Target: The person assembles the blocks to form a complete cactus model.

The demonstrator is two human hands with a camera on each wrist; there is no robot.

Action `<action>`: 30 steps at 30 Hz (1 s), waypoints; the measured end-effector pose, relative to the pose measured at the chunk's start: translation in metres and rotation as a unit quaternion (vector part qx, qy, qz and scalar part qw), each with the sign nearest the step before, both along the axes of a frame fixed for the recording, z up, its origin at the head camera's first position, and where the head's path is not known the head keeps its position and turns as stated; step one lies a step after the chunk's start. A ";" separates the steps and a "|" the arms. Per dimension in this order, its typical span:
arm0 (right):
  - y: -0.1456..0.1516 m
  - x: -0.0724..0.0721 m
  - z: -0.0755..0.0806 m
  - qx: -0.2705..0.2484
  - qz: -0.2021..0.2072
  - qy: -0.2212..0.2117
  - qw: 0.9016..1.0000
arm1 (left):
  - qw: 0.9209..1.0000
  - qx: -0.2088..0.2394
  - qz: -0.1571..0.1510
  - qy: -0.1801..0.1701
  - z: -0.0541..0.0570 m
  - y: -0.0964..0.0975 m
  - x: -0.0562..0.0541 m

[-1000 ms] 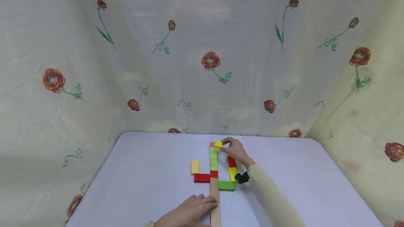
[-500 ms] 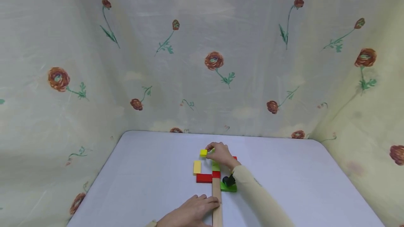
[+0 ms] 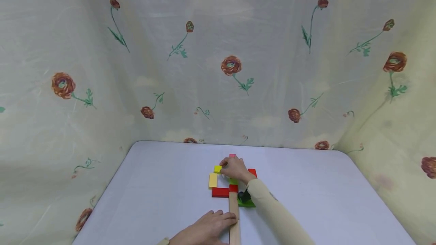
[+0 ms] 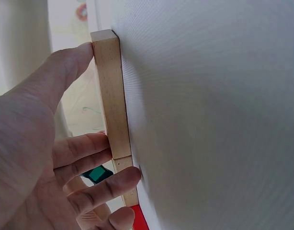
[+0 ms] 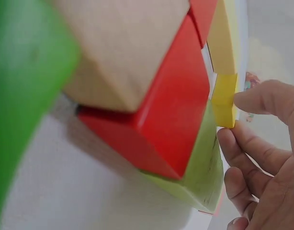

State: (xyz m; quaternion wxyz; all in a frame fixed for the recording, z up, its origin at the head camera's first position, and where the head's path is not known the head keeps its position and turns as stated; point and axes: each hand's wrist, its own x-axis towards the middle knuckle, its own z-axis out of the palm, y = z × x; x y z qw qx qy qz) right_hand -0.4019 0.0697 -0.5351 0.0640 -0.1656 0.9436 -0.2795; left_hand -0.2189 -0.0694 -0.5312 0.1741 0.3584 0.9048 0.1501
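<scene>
In the head view my right hand [image 3: 235, 168] pinches a small yellow block [image 3: 217, 169] just beyond a pale yellow block [image 3: 212, 180]. The right wrist view has the yellow block [image 5: 224, 100] between thumb and fingertips, its lower end close to the pale yellow one. My left hand [image 3: 209, 225] rests on two plain wooden blocks [image 3: 234, 233] laid end to end. In the left wrist view its thumb touches near one end of a wooden block [image 4: 112, 96], and its loosely extended fingers lie along the row.
A small red block [image 3: 233, 188] continues the row, then light green [image 3: 233, 181] and pink [image 3: 232, 155] ones. Side pieces are a red block [image 3: 220, 192], a green block [image 3: 250, 203] and another red block [image 3: 252, 171]. Flowered cloth [image 3: 204, 67] hangs behind the white table [image 3: 153, 199].
My right hand has carried the yellow block leftward over the row from beside the pink block, then lowered it near the pale yellow block. The left hand keeps its place on the wooden blocks.
</scene>
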 end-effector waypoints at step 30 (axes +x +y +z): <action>-0.012 0.007 0.007 -0.041 -0.001 -0.050 0.998 | 1.000 -0.003 -0.003 0.008 0.001 0.001 0.000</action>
